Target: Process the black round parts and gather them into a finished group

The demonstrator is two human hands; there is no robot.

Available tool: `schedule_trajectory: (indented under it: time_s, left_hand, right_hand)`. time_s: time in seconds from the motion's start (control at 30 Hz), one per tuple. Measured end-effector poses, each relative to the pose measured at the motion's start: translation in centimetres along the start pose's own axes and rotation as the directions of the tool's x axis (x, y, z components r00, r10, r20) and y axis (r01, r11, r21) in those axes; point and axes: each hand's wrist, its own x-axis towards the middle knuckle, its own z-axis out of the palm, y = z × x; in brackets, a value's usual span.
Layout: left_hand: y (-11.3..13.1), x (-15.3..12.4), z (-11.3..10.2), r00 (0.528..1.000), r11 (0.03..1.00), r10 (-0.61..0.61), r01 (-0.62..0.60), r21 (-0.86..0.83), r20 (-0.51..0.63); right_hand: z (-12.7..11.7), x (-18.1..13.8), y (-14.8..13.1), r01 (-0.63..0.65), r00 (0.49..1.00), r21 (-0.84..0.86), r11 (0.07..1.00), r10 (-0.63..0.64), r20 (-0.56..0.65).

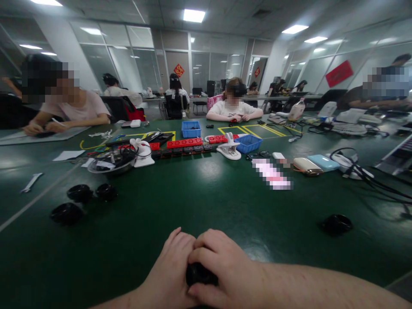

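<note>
Smooth, rounded black part (201, 275) is grasped in the right hand (223, 264) — nearer the viewer than the shiny metal bowl (107, 170) and right of it. Left hand (170, 270) lies alongside — its grip cannot be told. Fingers hide the part's facing and long axis.

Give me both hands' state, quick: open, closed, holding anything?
Left hand: close against the rounded black part; whether it grips cannot be told.
Right hand: closed around that black part.
</note>
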Motion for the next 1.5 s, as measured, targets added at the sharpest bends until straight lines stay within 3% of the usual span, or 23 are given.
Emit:
schedule_trajectory:
  time_s: [0.13, 0.27, 0.4, 0.5, 0.73, 0.9, 1.07, 1.33, 1.5]
  left_hand:
    - [-0.7, 0.3, -0.8, 0.999, 0.996, 0.014, -0.010, -0.083, 0.043]
    - [-1.5, 0.8, -1.6, 0.985, 0.986, 0.106, -0.087, -0.139, 0.133]
    - [-2.0, 1.1, -2.3, 0.956, 0.971, 0.196, -0.158, -0.181, 0.219]
    - [-2.0, 1.2, -2.7, 0.946, 0.967, 0.204, -0.156, -0.200, 0.252]
    - [-1.0, 0.8, -2.8, 0.950, 0.978, 0.150, -0.103, -0.180, 0.273]
    - [0.5, 0.2, -1.2, 0.992, 0.995, -0.015, 0.027, -0.093, 0.128]
    - [-0.2, 0.0, -0.3, 0.999, 0.996, -0.036, 0.039, -0.076, 0.041]
    - [-1.9, 0.7, -1.4, 0.986, 0.974, 0.119, -0.094, -0.206, 0.114]
    - [-1.8, 1.0, -2.1, 0.969, 0.967, 0.152, -0.105, -0.232, 0.193]
  right_hand:
    - [-0.6, 0.4, 0.1, 0.094, 0.995, 0.093, 0.991, -0.096, 0.017]
    - [-1.1, 0.6, 0.3, 0.190, 0.976, 0.174, 0.966, -0.205, 0.077]
    - [-1.0, 0.5, 0.6, 0.271, 0.938, 0.204, 0.941, -0.306, 0.165]
    - [-0.9, 0.5, 0.7, 0.316, 0.924, 0.199, 0.928, -0.349, 0.157]
    - [-1.4, 0.7, 0.2, 0.296, 0.951, 0.169, 0.940, -0.306, 0.034]
    - [-0.7, 0.3, 0.0, 0.134, 0.990, 0.026, 0.991, -0.133, -0.041]
    - [-0.2, 0.0, 0.3, 0.060, 0.998, 0.013, 0.998, -0.060, 0.013]
    - [-1.4, 0.5, 0.3, 0.154, 0.978, 0.173, 0.973, -0.175, 0.117]
    - [-1.2, 0.3, 0.6, 0.232, 0.942, 0.226, 0.946, -0.276, 0.191]
